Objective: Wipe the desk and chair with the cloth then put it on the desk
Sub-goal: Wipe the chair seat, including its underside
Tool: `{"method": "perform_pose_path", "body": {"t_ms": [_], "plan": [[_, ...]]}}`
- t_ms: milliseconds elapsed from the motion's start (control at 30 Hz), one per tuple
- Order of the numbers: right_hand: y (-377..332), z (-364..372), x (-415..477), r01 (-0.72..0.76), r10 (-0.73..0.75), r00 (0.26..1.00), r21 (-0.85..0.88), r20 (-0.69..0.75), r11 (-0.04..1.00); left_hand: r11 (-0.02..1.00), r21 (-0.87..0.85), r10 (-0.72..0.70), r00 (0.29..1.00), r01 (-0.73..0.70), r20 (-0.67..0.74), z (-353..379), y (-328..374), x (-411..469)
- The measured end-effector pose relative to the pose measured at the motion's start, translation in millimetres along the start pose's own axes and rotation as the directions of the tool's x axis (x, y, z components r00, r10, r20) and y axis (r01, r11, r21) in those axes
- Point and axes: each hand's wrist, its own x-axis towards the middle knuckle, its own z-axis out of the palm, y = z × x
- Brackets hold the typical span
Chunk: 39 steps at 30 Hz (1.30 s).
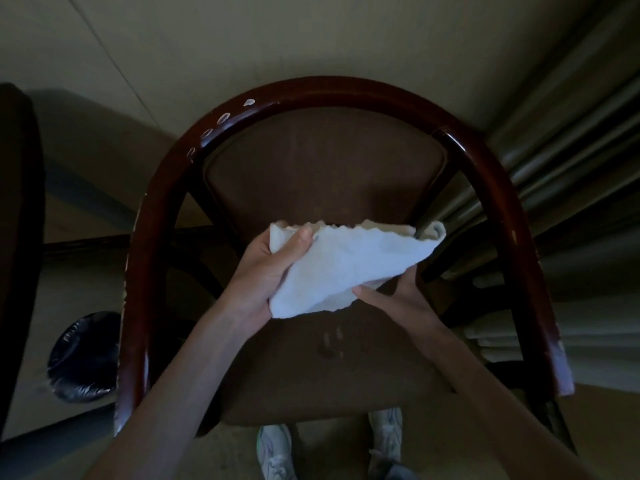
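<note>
A white cloth [341,263] is spread between both hands above the brown seat of a dark wooden chair [329,95]. My left hand [266,271] grips the cloth's left end, thumb pressed on top near its upper edge. From underneath, my right hand [394,299] supports the cloth's lower right part, with its thumb on the bottom edge. The chair's curved glossy armrest rail loops around the seat [311,375], and its padded back stands behind the cloth. A dark desk edge [17,237] shows at the far left.
A bin lined with a black bag [81,358] stands on the floor left of the chair. Grey curtains [568,161] hang at the right. My two pale shoes [277,452] are below the seat's front edge. A pale wall lies behind the chair.
</note>
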Motion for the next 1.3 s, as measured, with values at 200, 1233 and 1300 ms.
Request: {"method": "perform_pose_path", "body": {"t_ms": [200, 1233, 1300], "plan": [[-19.5, -10.1, -6.9, -0.029, 0.042, 0.972, -0.059, 0.233, 0.998, 0.990, -0.069, -0.119, 0.993, 0.120, 0.020, -11.5, 14.8, 8.0], [43.1, -32.2, 1.8, 0.054, 0.017, 0.978, -0.329, 0.207, 0.943, 0.968, 0.232, -0.051, 0.979, 0.098, -0.200, -18.0, -123.2, 1.2], [47.4, -33.1, 3.2, 0.090, 0.048, 0.968, -0.519, 0.246, 0.850, 0.932, 0.323, -0.133, 0.985, 0.163, -0.111, -23.2, -126.2, 1.7]]}}
